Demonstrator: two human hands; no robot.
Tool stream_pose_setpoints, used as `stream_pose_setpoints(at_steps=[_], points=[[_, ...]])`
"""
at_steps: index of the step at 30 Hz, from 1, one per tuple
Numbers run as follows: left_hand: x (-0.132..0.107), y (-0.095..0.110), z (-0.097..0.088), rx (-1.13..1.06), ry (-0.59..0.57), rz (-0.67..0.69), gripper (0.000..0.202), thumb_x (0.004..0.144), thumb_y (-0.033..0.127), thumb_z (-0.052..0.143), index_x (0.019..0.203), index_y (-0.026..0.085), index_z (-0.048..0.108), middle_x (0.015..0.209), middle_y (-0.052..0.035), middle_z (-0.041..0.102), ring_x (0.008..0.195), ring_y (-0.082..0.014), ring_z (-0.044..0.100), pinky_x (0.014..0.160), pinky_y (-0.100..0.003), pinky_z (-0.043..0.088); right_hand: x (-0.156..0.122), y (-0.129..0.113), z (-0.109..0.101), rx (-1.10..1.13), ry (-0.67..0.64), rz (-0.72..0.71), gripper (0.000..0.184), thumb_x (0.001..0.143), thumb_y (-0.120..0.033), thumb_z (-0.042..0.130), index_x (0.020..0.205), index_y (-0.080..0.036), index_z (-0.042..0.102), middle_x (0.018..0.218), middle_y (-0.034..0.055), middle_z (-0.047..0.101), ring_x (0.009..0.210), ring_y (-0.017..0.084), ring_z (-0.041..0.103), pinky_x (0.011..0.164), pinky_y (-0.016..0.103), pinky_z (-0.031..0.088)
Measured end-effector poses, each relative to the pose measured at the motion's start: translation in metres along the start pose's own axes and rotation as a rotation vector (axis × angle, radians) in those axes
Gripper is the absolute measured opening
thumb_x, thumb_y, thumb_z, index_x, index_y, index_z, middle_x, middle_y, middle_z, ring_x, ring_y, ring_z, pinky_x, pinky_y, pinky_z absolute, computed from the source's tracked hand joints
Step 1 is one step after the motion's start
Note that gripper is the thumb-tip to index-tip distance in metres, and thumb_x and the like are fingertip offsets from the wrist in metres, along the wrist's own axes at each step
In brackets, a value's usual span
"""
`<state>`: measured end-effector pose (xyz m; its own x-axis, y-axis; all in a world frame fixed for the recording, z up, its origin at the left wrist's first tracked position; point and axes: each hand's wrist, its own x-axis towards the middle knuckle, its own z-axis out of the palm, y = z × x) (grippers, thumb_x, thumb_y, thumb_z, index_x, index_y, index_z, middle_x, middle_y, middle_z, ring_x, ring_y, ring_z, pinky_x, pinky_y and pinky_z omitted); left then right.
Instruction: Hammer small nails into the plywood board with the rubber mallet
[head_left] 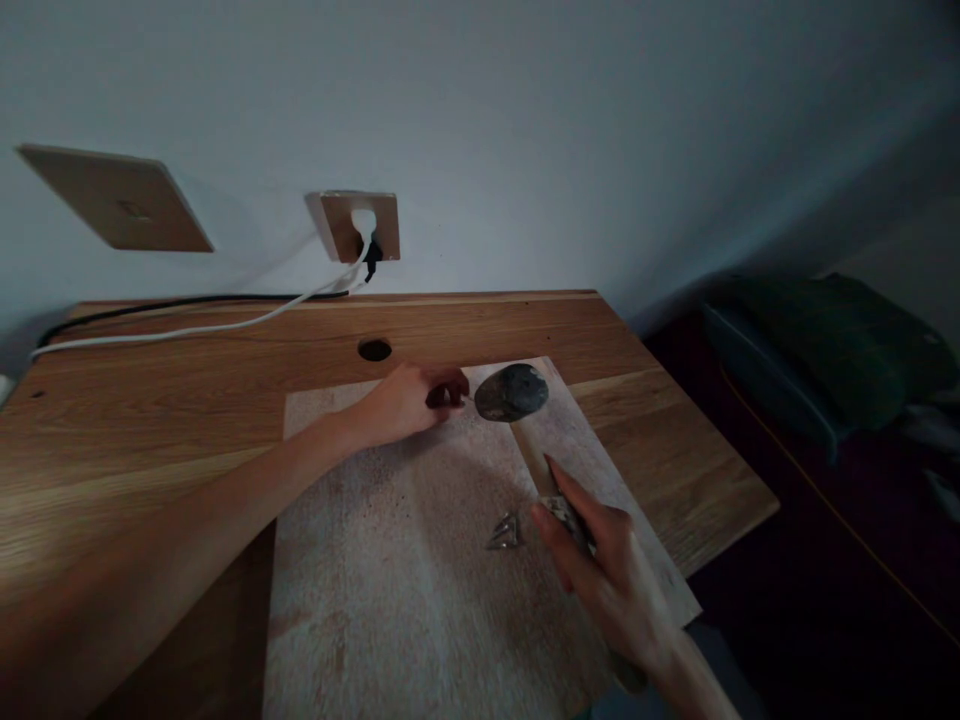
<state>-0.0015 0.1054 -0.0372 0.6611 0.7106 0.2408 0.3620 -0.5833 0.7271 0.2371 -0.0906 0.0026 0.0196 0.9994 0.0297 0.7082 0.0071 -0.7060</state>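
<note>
Left hand (409, 405) is clenched on the round-headed tool (511, 392), long axis left-right, head pointed right; right hand (604, 575) is closed on a wooden strip (536, 455).

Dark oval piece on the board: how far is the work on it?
Done: the pale board lies on the desk, a small metal piece on it. In hand: the left hand holds a dark tool to the dark oval piece; the right hand grips a wooden strip. What is left: cannot tell.

Dark grey stone (511, 392) and tan stick (534, 455) on a pale, brown-speckled board (390, 580); a honey-brown, grained desk (150, 400) around the board, white cable (187, 330) and black cable (187, 299) behind it.
</note>
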Motion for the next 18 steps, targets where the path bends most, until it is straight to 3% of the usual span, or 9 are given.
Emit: stream_pose_setpoints(at_steps=[7, 12, 18], points=[[-0.0022, 0.0040, 0.0008, -0.091, 0.023, -0.029, 0.043, 0.083, 0.011, 0.070, 0.123, 0.020, 0.060, 0.089, -0.0005, 0.079, 0.074, -0.0145, 0.071, 0.071, -0.027, 0.053, 0.0108, -0.0075, 0.0077, -0.007, -0.026, -0.038, 0.056, 0.106, -0.043, 0.056, 0.146, -0.006, 0.065, 0.060, -0.0018, 0.069, 0.046, 0.015, 0.062, 0.049, 0.028, 0.055], [-0.0021, 0.0013, 0.0024, -0.106, 0.020, 0.010, 0.045, 0.082, 0.013, 0.070, 0.124, 0.020, 0.057, 0.090, 0.0003, 0.079, 0.071, -0.0137, 0.070, 0.071, -0.027, 0.052, 0.0074, -0.0064, 0.0063, -0.012, -0.004, -0.063, 0.056, 0.106, -0.043, 0.055, 0.145, -0.005, 0.065, 0.058, -0.0029, 0.067, 0.042, 0.014, 0.058, 0.050, 0.029, 0.057], [-0.0031, 0.0003, 0.0024, -0.120, 0.041, 0.019, 0.045, 0.082, 0.012, 0.068, 0.125, 0.021, 0.057, 0.090, 0.0010, 0.079, 0.071, -0.0133, 0.070, 0.070, -0.027, 0.052, 0.0101, -0.0092, 0.0050, -0.025, 0.005, -0.091, 0.056, 0.106, -0.040, 0.054, 0.145, -0.001, 0.065, 0.068, 0.0037, 0.075, 0.055, 0.018, 0.070, 0.053, 0.029, 0.059]])
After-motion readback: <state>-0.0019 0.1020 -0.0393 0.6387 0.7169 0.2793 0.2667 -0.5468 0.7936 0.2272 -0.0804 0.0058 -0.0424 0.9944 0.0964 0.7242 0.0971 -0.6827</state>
